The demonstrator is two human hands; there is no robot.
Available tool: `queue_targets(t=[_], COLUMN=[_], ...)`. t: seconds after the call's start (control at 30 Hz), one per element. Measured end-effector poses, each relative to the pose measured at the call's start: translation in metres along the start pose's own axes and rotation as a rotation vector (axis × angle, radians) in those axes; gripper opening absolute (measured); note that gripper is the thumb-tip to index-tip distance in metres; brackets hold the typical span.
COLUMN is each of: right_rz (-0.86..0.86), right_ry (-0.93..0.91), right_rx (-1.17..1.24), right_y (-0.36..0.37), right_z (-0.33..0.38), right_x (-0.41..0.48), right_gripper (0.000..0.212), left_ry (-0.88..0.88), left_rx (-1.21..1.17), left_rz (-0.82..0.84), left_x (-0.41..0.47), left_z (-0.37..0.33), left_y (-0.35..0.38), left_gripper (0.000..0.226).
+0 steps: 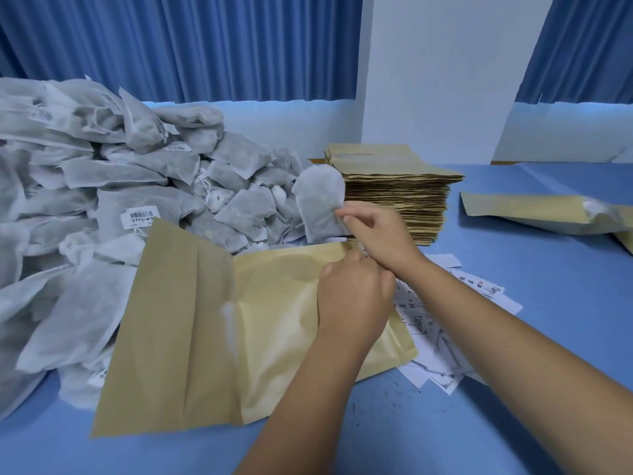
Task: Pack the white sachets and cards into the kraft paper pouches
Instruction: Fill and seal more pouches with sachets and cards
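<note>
Pouch in work: one kraft paper pouch (212, 320) lies flat at centre frame on the blue table (513, 423). The end toward the right seems to be its mouth. Our left hand (352, 296) curls over that end and grips it; we cannot tell whether the mouth is parted. Our right hand (373, 234) pinches one white sachet (320, 204) by its lower corner and holds it upright just above that end, not yet inside.

Stock unpacked: a large pile of white sachets (102, 173) fills the left of the frame. Printed cards (445, 323) lie loose at centre right, partly under the pouch. A tall stack of empty pouches (394, 190) stands behind our hands at upper centre.

Stock apparently packed: finished pouches (534, 214) lie at the right edge, with something pale showing at one end. We cannot make out how many.

Progress, by our judgement: early. No sachet is yet in the pouch in work, and neither hand holds a card. With the pile and the stack both so high, most of the job remains: sachet in, card in, next pouch.
</note>
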State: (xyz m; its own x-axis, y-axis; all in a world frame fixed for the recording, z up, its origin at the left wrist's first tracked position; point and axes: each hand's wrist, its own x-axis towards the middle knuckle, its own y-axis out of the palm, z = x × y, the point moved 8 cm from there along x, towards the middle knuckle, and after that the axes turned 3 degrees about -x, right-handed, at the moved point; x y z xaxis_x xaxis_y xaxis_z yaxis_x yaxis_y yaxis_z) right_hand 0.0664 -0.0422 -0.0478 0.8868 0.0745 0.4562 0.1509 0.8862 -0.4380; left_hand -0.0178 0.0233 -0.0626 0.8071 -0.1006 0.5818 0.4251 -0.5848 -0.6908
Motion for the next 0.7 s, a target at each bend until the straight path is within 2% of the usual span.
queue_targets(t=[0.1,0.2,0.37,0.43,0.57,0.6,0.7], right_rz=[-0.172,-0.259,-0.355,-0.245,0.135,0.182,0.171], right_ry=[0.046,0.182,0.390,0.442,0.412,0.380,0.317], right_rx=[0.139,0.303,0.294,0.309,0.300,0.294,0.148], right_y=[-0.032,-0.058,-0.088,-0.086,-0.048,-0.037,-0.024], right_z=[-0.006,-0.029,-0.068,-0.072,-0.054,-0.046,-0.026], right_x=[-0.014,-0.035,-0.065,-0.067,-0.073,-0.074,-0.071], right_gripper=[0.015,0.011,0.016,0.016,0.020,0.020,0.010], left_ry=[0.005,-0.008,-0.032,-0.043,-0.025,0.005,0.107], left_rx=[-0.007,-0.044,-0.138,-0.157,-0.202,-0.219,-0.272], left_rz=[0.013,-0.003,-0.067,-0.087,-0.116,-0.118,-0.100], left_x=[0.000,0.002,0.005,0.004,0.002,0.000,-0.006], left_z=[0.002,0.006,0.012,0.013,0.003,-0.004,-0.023], left_y=[0.001,-0.002,-0.012,-0.014,-0.018,-0.019,-0.017], left_gripper=[0.025,0.020,0.020,0.020,0.021,0.022,0.021])
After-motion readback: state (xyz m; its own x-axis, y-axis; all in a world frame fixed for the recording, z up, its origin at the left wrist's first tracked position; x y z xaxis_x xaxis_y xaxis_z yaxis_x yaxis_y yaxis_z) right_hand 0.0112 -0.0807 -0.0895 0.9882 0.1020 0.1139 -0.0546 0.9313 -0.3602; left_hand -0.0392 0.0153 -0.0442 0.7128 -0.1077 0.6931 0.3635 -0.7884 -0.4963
